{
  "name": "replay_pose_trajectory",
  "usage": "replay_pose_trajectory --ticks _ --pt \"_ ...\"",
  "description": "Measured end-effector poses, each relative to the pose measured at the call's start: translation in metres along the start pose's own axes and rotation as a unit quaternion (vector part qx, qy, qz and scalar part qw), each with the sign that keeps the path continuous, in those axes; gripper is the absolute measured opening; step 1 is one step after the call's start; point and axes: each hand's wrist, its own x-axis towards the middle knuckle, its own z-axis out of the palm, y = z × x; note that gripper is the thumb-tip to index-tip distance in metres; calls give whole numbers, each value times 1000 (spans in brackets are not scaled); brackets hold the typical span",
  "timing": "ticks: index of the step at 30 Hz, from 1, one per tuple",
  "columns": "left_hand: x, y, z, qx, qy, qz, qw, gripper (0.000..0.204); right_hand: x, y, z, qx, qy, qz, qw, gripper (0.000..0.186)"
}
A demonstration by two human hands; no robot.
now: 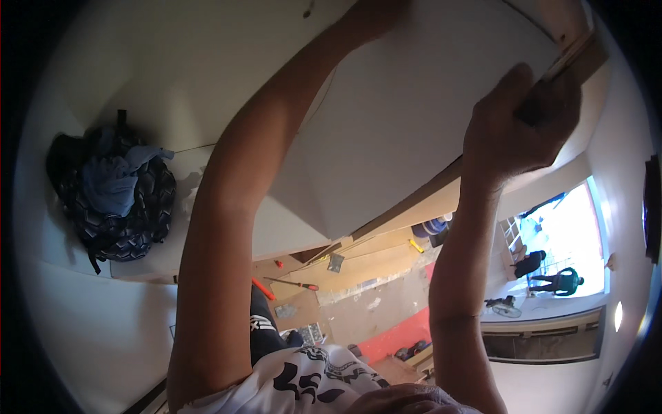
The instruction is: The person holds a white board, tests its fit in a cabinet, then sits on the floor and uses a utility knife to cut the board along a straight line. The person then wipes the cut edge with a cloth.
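My left hand (pixel 379 17) is raised at the top centre by a large pale board (pixel 393 96); its fingers are too dark and cut off to make out. My right hand (pixel 510 131) is at the upper right, its fingers curled round a narrow wooden piece (pixel 572 48) at the board's edge, with dark shadow inside the grip. Below the board runs a light wooden edge (pixel 414 207). On the left, a dark quilted backpack (pixel 145 207) with a grey-blue cloth (pixel 110 179) on it rests on a white surface.
Below lie cardboard sheets (pixel 372 269), a red-handled screwdriver (pixel 307 286), a red tool (pixel 262 288) and a yellow tool (pixel 415 246). At the right are two other people (pixel 527 263) (pixel 558 283) near a bright opening (pixel 579 228), and a fan (pixel 503 307).
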Motion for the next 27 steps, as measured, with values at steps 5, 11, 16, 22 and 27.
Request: replay_pose_trajectory --ticks 5,11,16,22,27 --pt "-151 -2 -58 75 -157 -109 979 51 8 8 -25 -50 -163 -55 984 31" --pt "-374 -88 -142 311 -195 -157 917 42 12 -60 -18 76 -229 -3 971 33" --pt "-436 -73 -159 423 -177 -83 885 31 34 -78 -35 155 -319 212 911 36" --pt "-433 -73 -156 459 -148 -139 865 35 26 -90 -58 307 -343 185 868 36" --pt "-434 -82 -155 444 -152 -124 874 36 45 -53 -104 163 -473 109 859 51"
